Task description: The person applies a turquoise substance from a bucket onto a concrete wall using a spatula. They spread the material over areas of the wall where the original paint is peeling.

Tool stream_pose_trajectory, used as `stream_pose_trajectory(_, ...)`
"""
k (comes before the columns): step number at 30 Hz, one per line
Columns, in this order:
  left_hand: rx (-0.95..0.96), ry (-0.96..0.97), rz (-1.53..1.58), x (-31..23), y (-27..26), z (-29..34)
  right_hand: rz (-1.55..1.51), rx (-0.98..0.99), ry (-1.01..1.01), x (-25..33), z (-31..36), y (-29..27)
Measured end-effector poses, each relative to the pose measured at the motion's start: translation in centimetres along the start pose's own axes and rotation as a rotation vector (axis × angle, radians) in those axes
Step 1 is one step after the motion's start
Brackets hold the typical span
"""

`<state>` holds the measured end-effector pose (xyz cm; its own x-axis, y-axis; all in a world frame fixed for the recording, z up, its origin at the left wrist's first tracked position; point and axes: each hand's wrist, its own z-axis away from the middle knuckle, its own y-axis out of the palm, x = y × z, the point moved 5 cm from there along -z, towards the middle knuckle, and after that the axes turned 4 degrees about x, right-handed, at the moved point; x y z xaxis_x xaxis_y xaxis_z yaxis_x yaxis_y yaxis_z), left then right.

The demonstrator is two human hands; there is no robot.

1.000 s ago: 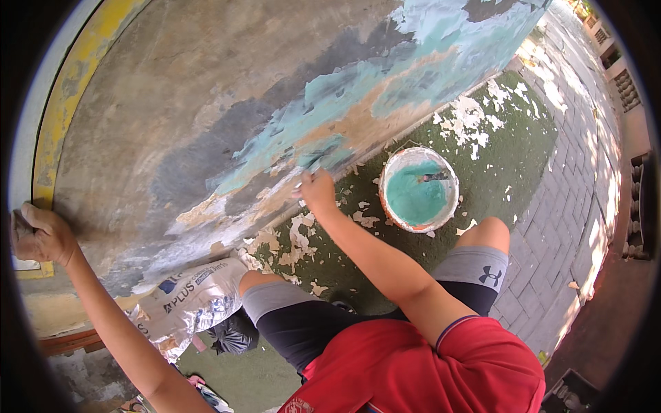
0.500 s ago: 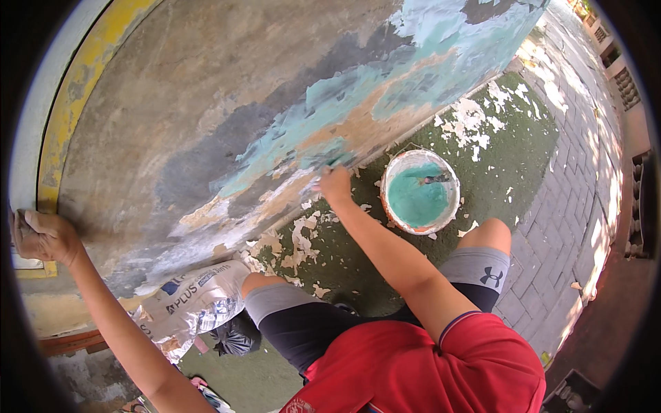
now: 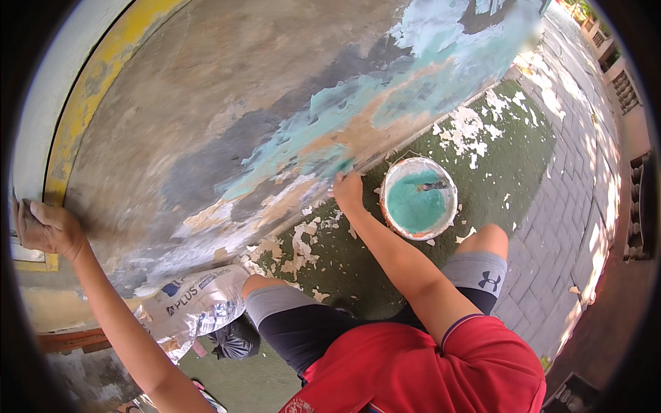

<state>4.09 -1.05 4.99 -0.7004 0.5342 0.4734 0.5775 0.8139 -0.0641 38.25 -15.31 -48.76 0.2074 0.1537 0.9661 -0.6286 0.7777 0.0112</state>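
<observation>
My right hand [image 3: 349, 193] is closed low against the wall [image 3: 172, 103], beside a fresh dark-teal smear. Whatever its fingers grip is too hidden to make out. Turquoise and whitish coating [image 3: 296, 141] covers the wall's lower band in uneven patches, over grey and bare brown plaster. To the right of that hand, a round white bucket [image 3: 392, 221] holds turquoise paste, with a tool handle [image 3: 434, 186] sticking out of it. Far to the left, my left hand [image 3: 51, 228] is wrapped round the edge of the yellow-painted frame [image 3: 63, 162]; its fingertips are partly hidden.
Pale paint flakes [image 3: 467, 131] litter the green ground [image 3: 506, 175] along the wall's foot. A white printed sack [image 3: 196, 299] and a black plastic bag [image 3: 235, 339] lie by my left knee. Grey paving [image 3: 544, 265] runs along the right.
My right hand has shifted slightly right and down in the picture, staying close to the wall. My left hand keeps its hold on the frame. The view has moved a little.
</observation>
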Motion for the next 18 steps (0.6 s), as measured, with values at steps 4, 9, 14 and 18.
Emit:
stream_pose_trajectory(4,-0.025,-0.052,0.01,1.3,-0.3,1.1,0.023,0.077,-0.153,7.2,3.5,3.6)
stream_pose_trajectory(9,-0.051,-0.097,0.028,3.8,-0.6,2.5,-0.269,0.178,-0.123,11.4,10.1,4.0)
stream_pose_trajectory(14,-0.093,-0.141,0.135,2.8,-0.2,1.9,-0.041,0.11,-0.049,5.8,4.7,-0.7)
stream_pose_trajectory(18,-0.009,-0.066,-0.025,1.9,0.2,2.4,0.125,0.086,-0.057,7.5,0.9,-1.2)
